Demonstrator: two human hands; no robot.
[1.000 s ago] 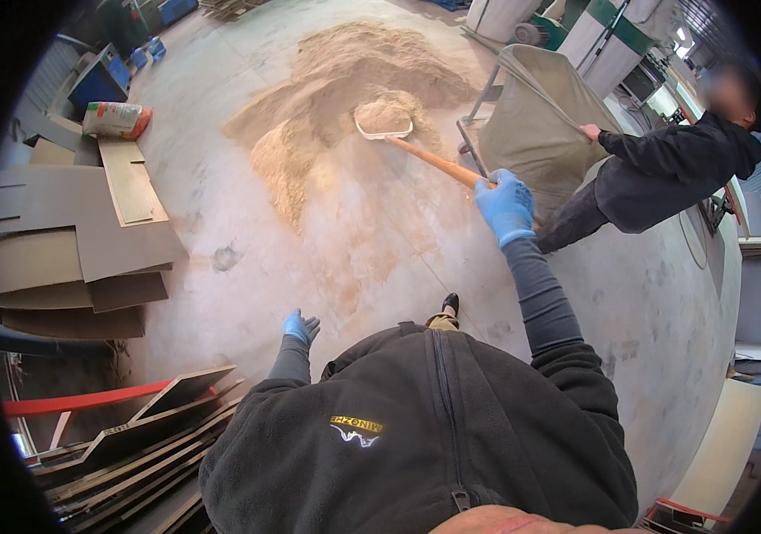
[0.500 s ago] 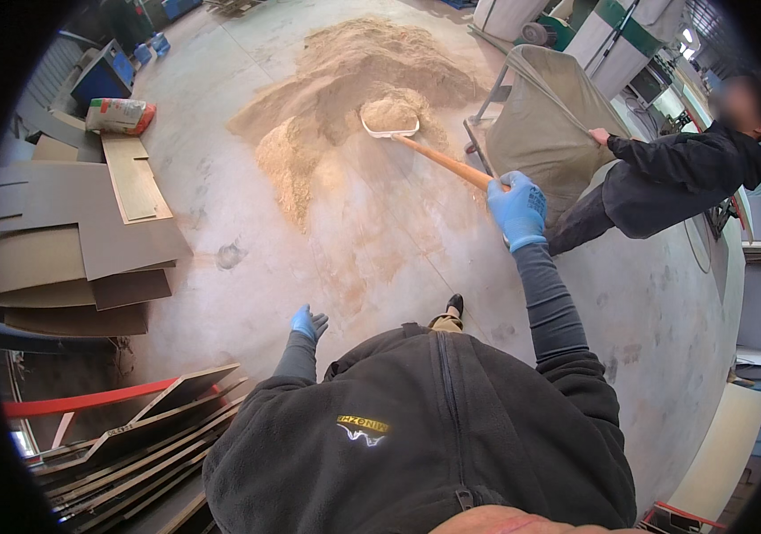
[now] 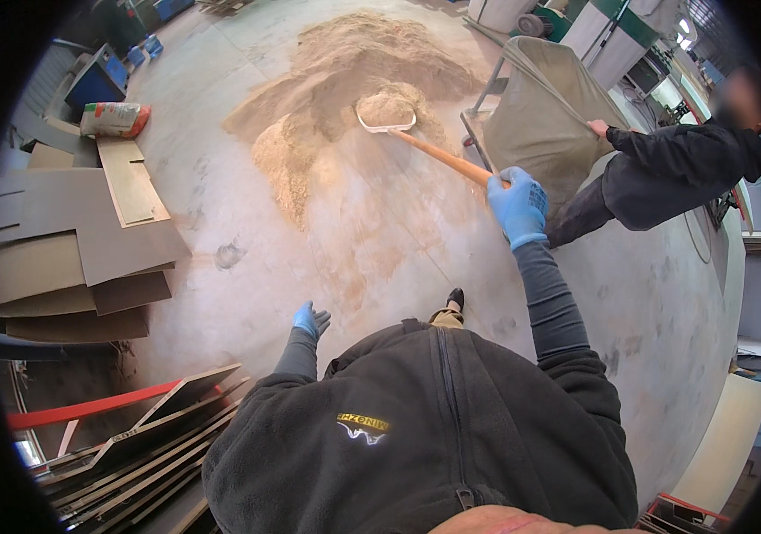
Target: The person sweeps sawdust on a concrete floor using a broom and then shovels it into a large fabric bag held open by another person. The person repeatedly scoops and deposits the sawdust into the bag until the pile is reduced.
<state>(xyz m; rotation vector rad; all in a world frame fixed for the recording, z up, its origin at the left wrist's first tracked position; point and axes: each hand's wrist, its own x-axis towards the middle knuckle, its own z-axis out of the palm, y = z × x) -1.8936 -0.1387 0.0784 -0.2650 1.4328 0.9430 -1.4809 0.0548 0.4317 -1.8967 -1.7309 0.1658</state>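
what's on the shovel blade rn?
The shovel blade carries a heap of light brown sand, filling most of it. The right hand grips the wooden handle. The blade's face under the sand is covered; only its pale rim shows.

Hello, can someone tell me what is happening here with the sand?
A person in a dark fleece and blue gloves holds a shovel by its orange handle with the right hand. The blade is loaded with sand and sits at the edge of the sand pile on the concrete floor. The left hand hangs free and open, holding nothing. Next to the pile, a second person in dark clothes holds open a large grey-beige sack mounted on a metal frame.
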